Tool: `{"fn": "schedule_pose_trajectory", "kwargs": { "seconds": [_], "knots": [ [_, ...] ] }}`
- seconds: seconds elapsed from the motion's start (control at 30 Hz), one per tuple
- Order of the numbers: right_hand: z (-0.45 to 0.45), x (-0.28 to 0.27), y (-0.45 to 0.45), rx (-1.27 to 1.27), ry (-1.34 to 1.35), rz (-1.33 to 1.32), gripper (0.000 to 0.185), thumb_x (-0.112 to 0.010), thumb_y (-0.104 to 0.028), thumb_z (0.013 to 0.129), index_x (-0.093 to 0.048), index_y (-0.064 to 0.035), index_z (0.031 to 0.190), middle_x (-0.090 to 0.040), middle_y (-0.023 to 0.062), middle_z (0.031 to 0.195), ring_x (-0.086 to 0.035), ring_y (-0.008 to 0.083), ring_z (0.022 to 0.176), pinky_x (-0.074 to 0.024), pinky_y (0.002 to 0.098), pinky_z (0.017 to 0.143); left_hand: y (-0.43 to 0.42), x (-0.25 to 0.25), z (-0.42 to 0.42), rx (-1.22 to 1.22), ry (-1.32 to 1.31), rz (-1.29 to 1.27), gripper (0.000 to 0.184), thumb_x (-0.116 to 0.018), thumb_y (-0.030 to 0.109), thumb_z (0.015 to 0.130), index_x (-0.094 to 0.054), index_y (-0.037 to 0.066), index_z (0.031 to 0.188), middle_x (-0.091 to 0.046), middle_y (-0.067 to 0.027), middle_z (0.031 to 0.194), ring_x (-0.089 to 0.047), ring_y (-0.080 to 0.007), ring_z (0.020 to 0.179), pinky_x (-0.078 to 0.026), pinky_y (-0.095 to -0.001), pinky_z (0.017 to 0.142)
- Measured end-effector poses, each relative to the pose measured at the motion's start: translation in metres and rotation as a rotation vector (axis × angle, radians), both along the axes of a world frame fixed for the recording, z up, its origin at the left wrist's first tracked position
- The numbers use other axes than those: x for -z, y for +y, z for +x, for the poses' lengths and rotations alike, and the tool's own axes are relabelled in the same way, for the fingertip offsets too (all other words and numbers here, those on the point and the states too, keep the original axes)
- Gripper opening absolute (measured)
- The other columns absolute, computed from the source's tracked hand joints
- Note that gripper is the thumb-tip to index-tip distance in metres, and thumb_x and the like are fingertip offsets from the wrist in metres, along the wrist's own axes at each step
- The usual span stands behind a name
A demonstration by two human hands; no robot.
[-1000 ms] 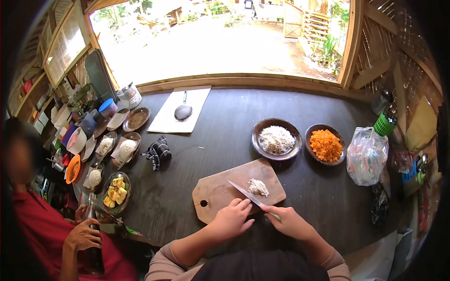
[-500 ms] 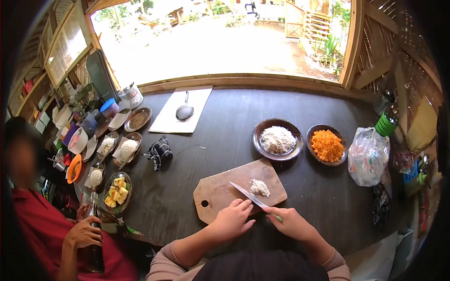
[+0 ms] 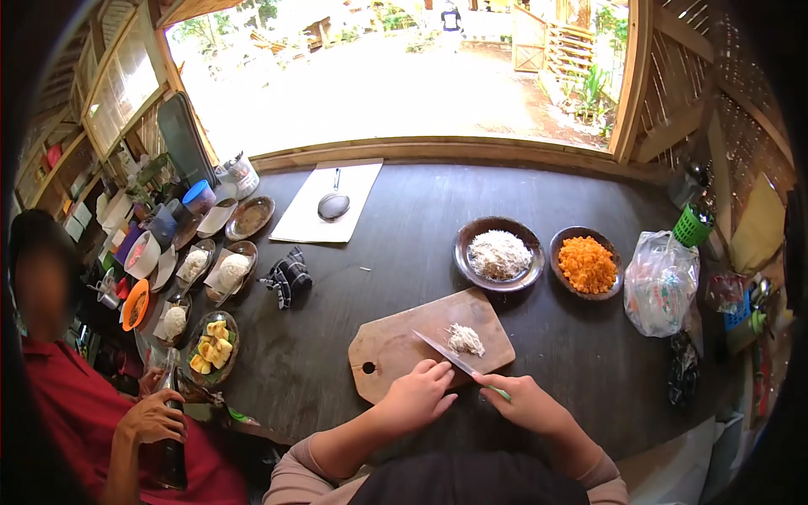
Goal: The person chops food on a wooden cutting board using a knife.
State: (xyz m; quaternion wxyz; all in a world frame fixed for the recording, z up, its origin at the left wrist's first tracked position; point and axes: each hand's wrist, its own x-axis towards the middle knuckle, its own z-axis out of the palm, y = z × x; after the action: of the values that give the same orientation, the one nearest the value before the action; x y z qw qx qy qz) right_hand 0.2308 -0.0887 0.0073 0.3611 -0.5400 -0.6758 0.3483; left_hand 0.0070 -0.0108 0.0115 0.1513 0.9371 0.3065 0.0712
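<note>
My right hand (image 3: 512, 399) is closed round the green handle of a kitchen knife (image 3: 446, 352), whose blade slants to the upper left over the wooden cutting board (image 3: 391, 337). Fingers stretched and thumb apart, my left hand (image 3: 418, 393) lies at the board's near edge, its fingertips close to the blade; whether they touch it I cannot tell. Just beyond the blade sits a small heap of pale shreds (image 3: 465, 340). Behind the board stand a dark plate (image 3: 459, 263) of white shreds (image 3: 498, 254) and another dark plate (image 3: 560, 273) of orange diced pieces (image 3: 587, 263).
At the left, a person in red (image 3: 93, 412) holds a dark bottle (image 3: 172, 429). Plates with white food and a plate of yellow pieces (image 3: 214, 347) line that side. A checked cloth (image 3: 289, 278), a strainer (image 3: 333, 206) on white paper and a plastic bag (image 3: 661, 286) are also on the table.
The view has shifted very slightly. Both hands, the knife and the pale heap look nearly the same. A distant figure outside shows more fully.
</note>
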Motion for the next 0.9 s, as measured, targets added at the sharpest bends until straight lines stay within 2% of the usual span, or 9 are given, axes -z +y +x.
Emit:
{"fn": "schedule_pose_trajectory", "kwargs": {
  "seconds": [0.07, 0.13, 0.17, 0.27, 0.33, 0.43, 0.63, 0.83, 0.9],
  "knots": [
    [0.004, -0.015, -0.002, -0.006, -0.005, -0.037, 0.032, -0.065, -0.015, 0.094, -0.064, -0.0105, 0.126, -0.068, 0.0255, 0.093, -0.068, 0.0415, 0.084, -0.0543, 0.0402, 0.075, 0.002, 0.001, 0.0, 0.008, 0.003, -0.003, 0.046, -0.059, 0.035, 0.095, -0.061, -0.003, 0.121, -0.059, -0.0136, 0.127, -0.054, -0.0316, 0.119, -0.052, -0.039, 0.094],
    [0.007, -0.028, -0.002, -0.004, -0.082, -0.275, 0.032, -0.065, -0.014, 0.094, -0.064, -0.0101, 0.125, -0.068, 0.0253, 0.094, -0.068, 0.0413, 0.085, -0.0545, 0.0398, 0.076, 0.002, 0.003, 0.0, 0.016, -0.003, 0.002, 0.044, -0.059, 0.032, 0.096, -0.061, -0.003, 0.121, -0.06, -0.0135, 0.126, -0.054, -0.0316, 0.118, -0.052, -0.0392, 0.094],
    [0.007, -0.027, -0.002, -0.005, -0.082, -0.276, 0.032, -0.065, -0.014, 0.094, -0.064, -0.0101, 0.125, -0.068, 0.0253, 0.094, -0.068, 0.0413, 0.085, -0.0545, 0.0398, 0.076, 0.002, 0.003, 0.0, 0.015, -0.003, 0.001, 0.044, -0.059, 0.032, 0.096, -0.061, -0.003, 0.121, -0.06, -0.0135, 0.126, -0.054, -0.0316, 0.118, -0.052, -0.0392, 0.094],
    [0.005, -0.015, 0.002, -0.009, -0.045, -0.241, 0.032, -0.065, -0.014, 0.094, -0.064, -0.0103, 0.125, -0.068, 0.0252, 0.094, -0.069, 0.0409, 0.085, -0.0545, 0.0395, 0.075, 0.001, 0.004, -0.001, 0.015, -0.014, 0.007, 0.044, -0.059, 0.032, 0.096, -0.061, -0.003, 0.12, -0.06, -0.0128, 0.126, -0.054, -0.0312, 0.118, -0.052, -0.0389, 0.094],
    [-0.001, 0.006, 0.004, -0.002, 0.021, 0.019, 0.031, -0.064, -0.014, 0.094, -0.064, -0.0106, 0.125, -0.068, 0.0252, 0.092, -0.069, 0.0411, 0.083, -0.0542, 0.0398, 0.075, 0.0, 0.004, 0.0, 0.003, -0.01, 0.019, 0.044, -0.059, 0.033, 0.095, -0.062, -0.003, 0.121, -0.06, -0.0124, 0.126, -0.054, -0.0307, 0.118, -0.052, -0.0386, 0.094],
    [-0.004, 0.008, 0.003, 0.006, 0.032, 0.074, 0.03, -0.064, -0.014, 0.095, -0.064, -0.0099, 0.124, -0.068, 0.0254, 0.09, -0.068, 0.0415, 0.083, -0.054, 0.0401, 0.074, 0.0, 0.002, 0.0, 0.0, 0.004, 0.006, 0.045, -0.059, 0.034, 0.095, -0.062, -0.003, 0.121, -0.06, -0.0119, 0.126, -0.054, -0.0302, 0.118, -0.051, -0.0378, 0.095],
    [0.005, -0.032, -0.002, -0.007, -0.055, -0.286, 0.03, -0.063, -0.014, 0.095, -0.064, -0.009, 0.125, -0.068, 0.0256, 0.092, -0.068, 0.0419, 0.086, -0.0541, 0.0407, 0.074, 0.001, 0.002, -0.001, 0.012, 0.03, 0.011, 0.045, -0.059, 0.034, 0.095, -0.061, -0.002, 0.122, -0.059, -0.0118, 0.128, -0.054, -0.0303, 0.119, -0.05, -0.0369, 0.096],
    [-0.008, 0.01, 0.003, 0.019, 0.016, 0.034, 0.031, -0.063, -0.014, 0.095, -0.063, -0.011, 0.126, -0.068, 0.0266, 0.093, -0.068, 0.0426, 0.086, -0.054, 0.0416, 0.074, 0.001, 0.002, -0.001, 0.009, 0.009, 0.003, 0.047, -0.059, 0.035, 0.096, -0.061, -0.003, 0.122, -0.059, -0.0124, 0.128, -0.053, -0.0306, 0.119, -0.05, -0.0375, 0.097],
    [-0.004, 0.0, 0.001, 0.016, -0.003, -0.038, 0.031, -0.062, -0.014, 0.096, -0.063, -0.0099, 0.126, -0.068, 0.0255, 0.097, -0.068, 0.0409, 0.09, -0.054, 0.0407, 0.078, 0.002, 0.002, -0.001, 0.015, 0.012, 0.003, 0.047, -0.059, 0.036, 0.095, -0.061, -0.003, 0.122, -0.059, -0.0126, 0.128, -0.053, -0.0306, 0.119, -0.05, -0.0375, 0.097]
  ]
}}
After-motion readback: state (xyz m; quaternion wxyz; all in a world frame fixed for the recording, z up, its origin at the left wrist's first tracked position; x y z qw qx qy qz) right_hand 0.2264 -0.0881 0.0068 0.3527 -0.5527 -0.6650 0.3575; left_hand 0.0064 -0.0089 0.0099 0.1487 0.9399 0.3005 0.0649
